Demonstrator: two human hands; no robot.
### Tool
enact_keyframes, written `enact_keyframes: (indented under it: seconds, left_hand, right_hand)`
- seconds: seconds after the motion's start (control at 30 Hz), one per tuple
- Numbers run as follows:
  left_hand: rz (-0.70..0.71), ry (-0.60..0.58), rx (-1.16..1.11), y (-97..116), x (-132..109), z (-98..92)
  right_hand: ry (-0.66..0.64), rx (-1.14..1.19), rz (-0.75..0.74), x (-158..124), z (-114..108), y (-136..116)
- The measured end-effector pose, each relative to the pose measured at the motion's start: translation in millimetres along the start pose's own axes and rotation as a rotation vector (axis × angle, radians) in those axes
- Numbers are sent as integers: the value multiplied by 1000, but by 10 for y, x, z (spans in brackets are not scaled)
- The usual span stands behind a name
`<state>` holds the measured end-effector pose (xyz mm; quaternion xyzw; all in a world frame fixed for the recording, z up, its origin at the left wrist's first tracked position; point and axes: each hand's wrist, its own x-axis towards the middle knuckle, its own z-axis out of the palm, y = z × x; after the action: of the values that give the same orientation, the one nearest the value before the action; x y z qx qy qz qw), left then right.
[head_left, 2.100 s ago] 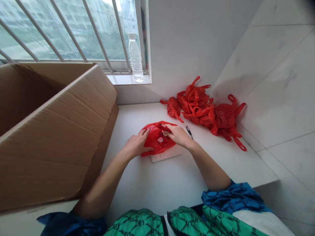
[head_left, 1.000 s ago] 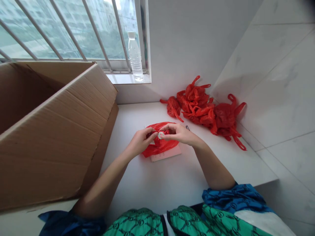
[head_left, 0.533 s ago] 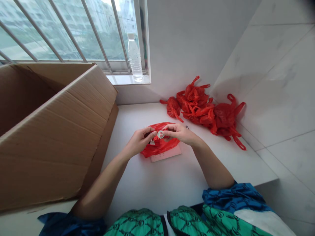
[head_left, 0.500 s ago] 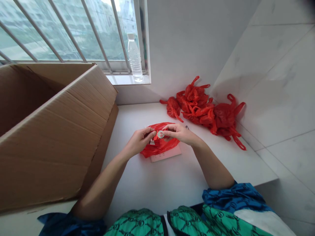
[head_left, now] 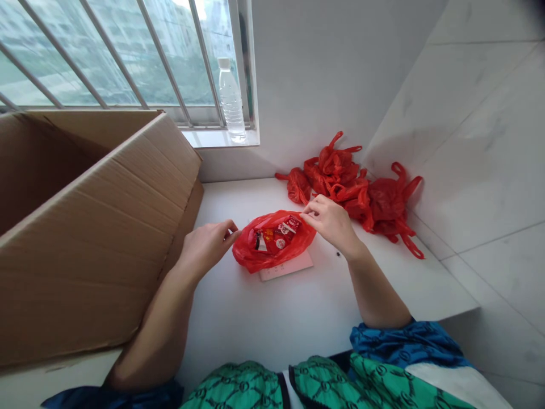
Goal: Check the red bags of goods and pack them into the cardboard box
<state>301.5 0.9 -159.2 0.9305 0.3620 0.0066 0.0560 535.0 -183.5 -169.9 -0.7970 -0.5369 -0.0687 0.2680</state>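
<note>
A red plastic bag (head_left: 251, 262) lies open on the white tabletop, its mouth facing up. Inside it are several small red packets (head_left: 280, 234) with white and yellow print. My left hand (head_left: 209, 244) pinches the bag's left rim between thumb and fingers. On the other side, my right hand (head_left: 330, 222) pinches the rim at the upper right. A flat pale card or booklet (head_left: 289, 268) with faint print sticks out from under the bag's front.
Several knotted red bags (head_left: 347, 187) are heaped at the back right against the wall. A large open cardboard box (head_left: 106, 238) takes up the left. On the window sill stands a clear water bottle (head_left: 231, 105). A small dark object (head_left: 338, 254) lies right of the bag.
Both hands have let go of the small red packet with the round pale label, which now lies in the bag. They have moved apart to opposite sides of the rim, spreading the mouth.
</note>
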Motion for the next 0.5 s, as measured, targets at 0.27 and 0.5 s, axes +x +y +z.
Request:
enact_keyframes:
  seconds: [0.27, 0.5]
  left_hand:
    - [184, -176, 60, 181, 63, 360]
    - [231, -179, 63, 54, 79, 478]
  right_hand:
    - [-299, -447, 153, -49, 477, 33]
    - [-288, -151, 45, 56, 170, 160]
